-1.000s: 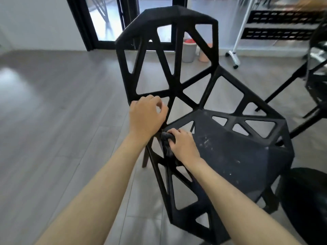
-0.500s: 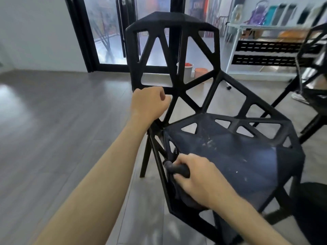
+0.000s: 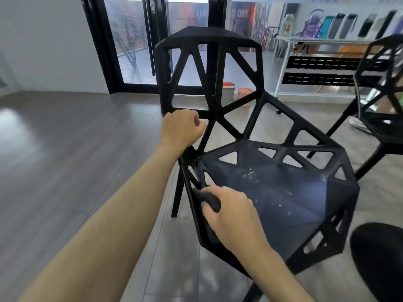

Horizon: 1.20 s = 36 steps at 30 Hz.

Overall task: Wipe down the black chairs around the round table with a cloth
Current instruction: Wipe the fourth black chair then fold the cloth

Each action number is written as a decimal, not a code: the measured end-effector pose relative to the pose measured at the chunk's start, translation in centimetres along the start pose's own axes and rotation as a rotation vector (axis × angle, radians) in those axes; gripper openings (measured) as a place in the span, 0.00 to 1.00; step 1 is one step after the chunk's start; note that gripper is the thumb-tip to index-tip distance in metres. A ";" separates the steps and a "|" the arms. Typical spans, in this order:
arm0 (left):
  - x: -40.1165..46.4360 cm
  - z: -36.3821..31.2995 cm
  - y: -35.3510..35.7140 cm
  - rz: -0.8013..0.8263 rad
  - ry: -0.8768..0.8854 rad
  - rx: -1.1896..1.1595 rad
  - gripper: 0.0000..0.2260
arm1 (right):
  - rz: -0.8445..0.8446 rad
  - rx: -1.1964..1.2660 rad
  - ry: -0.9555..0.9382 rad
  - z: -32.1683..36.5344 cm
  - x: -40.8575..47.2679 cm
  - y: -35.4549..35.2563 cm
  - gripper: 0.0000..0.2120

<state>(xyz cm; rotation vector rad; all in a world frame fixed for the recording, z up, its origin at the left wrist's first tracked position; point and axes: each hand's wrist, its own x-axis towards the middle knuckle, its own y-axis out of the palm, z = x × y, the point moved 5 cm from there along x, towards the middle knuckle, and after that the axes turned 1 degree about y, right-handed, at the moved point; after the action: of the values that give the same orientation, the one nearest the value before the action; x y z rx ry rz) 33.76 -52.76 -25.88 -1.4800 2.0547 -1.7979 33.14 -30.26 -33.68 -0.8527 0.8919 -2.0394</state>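
A black chair (image 3: pixel 290 201) with triangular cut-outs fills the middle of the view, its seat speckled with pale marks. My left hand (image 3: pixel 181 129) grips a lower bar of the backrest at its left side. My right hand (image 3: pixel 231 214) holds a dark cloth (image 3: pixel 207 198) and presses it on the seat's near left edge. Only a bunched dark part of the cloth shows past my fingers.
A second black chair (image 3: pixel 379 101) stands at the right, and a round black shape (image 3: pixel 379 258) sits at the lower right. A white rack (image 3: pixel 322 68), a grey bin (image 3: pixel 229 90) and an orange pot (image 3: pixel 245 95) stand behind. Grey wood floor lies to the left.
My right hand slid the cloth from the seat's back left corner forward along the left edge, then a little back. The view tilted up; my left hand kept its grip.
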 end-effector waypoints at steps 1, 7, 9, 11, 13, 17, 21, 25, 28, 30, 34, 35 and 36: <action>0.0 0.0 0.0 -0.003 0.006 0.000 0.13 | -0.022 -0.024 -0.034 0.4 -1.6 -0.8 0.08; -0.9 -0.8 -1.3 -0.178 0.123 -0.148 0.17 | -0.036 -0.117 -0.002 -2.9 -4.7 -2.1 0.11; -1.5 -1.1 -2.4 -0.275 0.155 -0.198 0.18 | -0.092 -0.209 0.074 -5.3 -4.1 -2.4 0.11; -2.0 -1.7 -3.2 -0.315 0.153 -0.218 0.19 | -0.143 -0.230 0.153 -6.1 -3.8 -2.8 0.12; -2.8 -2.3 -2.8 -0.251 0.125 -0.240 0.18 | -0.170 -0.127 0.143 -4.1 -4.3 -2.4 0.13; -6.6 -2.2 0.4 -0.118 0.151 -0.151 0.10 | -0.189 0.077 -0.046 1.8 -7.9 -0.9 0.14; -6.7 -1.5 0.8 -0.147 0.145 -0.113 0.10 | -0.167 0.041 -0.076 -0.6 -7.7 -0.8 0.15; -6.9 -1.5 0.9 -0.161 0.108 -0.137 0.09 | -0.094 -0.174 0.077 -6.0 -5.2 -2.0 0.11; -6.8 -1.4 0.9 -0.168 0.079 -0.161 0.10 | -0.025 -0.168 0.073 -6.8 -0.6 -0.6 0.08; -6.7 -1.3 1.1 -0.155 0.079 -0.179 0.11 | 0.044 -0.096 0.032 -6.1 3.7 1.7 0.07; -6.7 -1.3 1.1 -0.144 0.080 -0.166 0.12 | 0.080 -0.054 -0.020 -5.5 9.2 4.9 0.09; -6.7 -1.4 1.1 -0.142 0.080 -0.155 0.11 | 0.084 -0.059 -0.020 -5.7 9.3 5.1 0.09; -6.8 -1.4 1.1 -0.138 0.080 -0.143 0.11 | 0.095 -0.075 -0.023 -5.8 8.9 4.9 0.07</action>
<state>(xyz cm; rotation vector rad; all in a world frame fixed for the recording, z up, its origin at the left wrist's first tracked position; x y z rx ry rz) 35.98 -47.40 -29.82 -1.6502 2.2134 -1.8196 25.81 -38.20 -38.34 -0.8563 0.9830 -1.9214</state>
